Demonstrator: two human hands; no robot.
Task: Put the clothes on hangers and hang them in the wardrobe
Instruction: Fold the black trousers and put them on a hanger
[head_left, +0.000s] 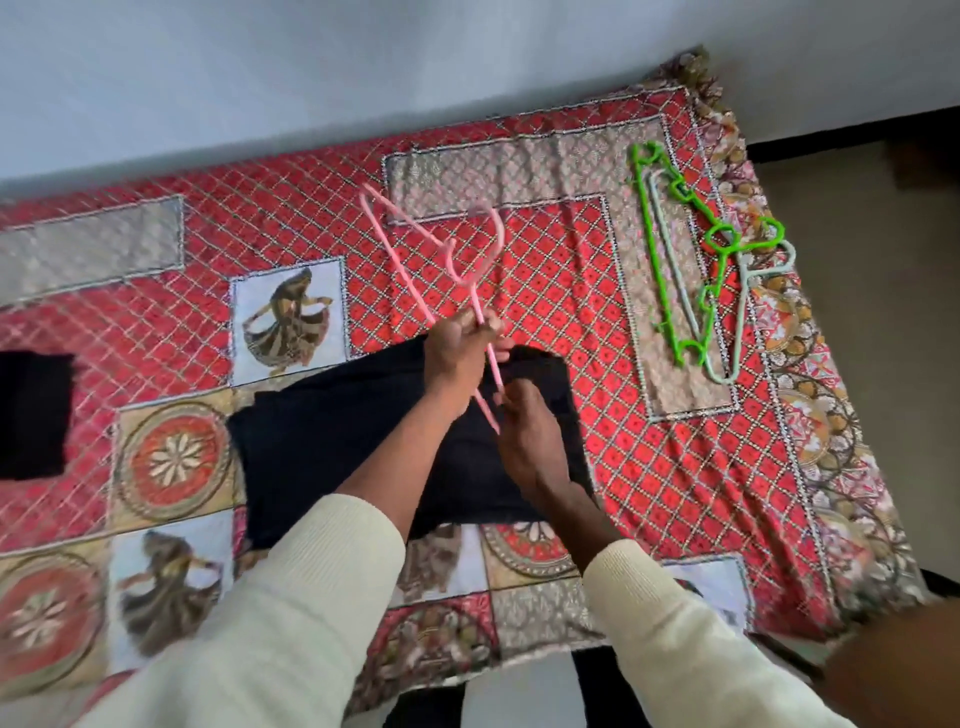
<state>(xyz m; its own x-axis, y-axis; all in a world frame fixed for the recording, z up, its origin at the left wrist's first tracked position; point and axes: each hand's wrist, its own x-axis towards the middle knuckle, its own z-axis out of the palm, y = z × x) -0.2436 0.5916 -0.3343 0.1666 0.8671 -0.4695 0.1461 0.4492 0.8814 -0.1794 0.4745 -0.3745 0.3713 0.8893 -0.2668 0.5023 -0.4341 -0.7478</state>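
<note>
A: Progress check. The pink hanger (415, 244) is lifted off the bed. The left hand (457, 348) grips its lower arm, fingers curled round the plastic. The hook end stands up and away from the fingertips, blurred.

B: And the right hand (524, 436)?

A: It sits just below the left, fingertips at the lower tip of the hanger where that tip meets the black garment (363, 447). The fingers look bent toward the tip. Whether they pinch cloth, plastic or nothing, I cannot tell.

B: Garment status?

A: It lies flat on the patterned bedspread (597, 312), directly under both hands, spreading from the fingers back toward the sleeves. Dark, matte, no visible print; its top edge lies just past the fingertips. My judgement: the hanger is about to go in, not yet threaded. Nothing is hung, and no wardrobe is in view.

B: What remains?

A: A second black piece (31, 410) lies well to the left of the fingers. A green hanger (657, 270) and a pale hanger (675, 280) lie overlapping, well to the right, untouched. So probably two garments remain, with spare hangers.
</note>
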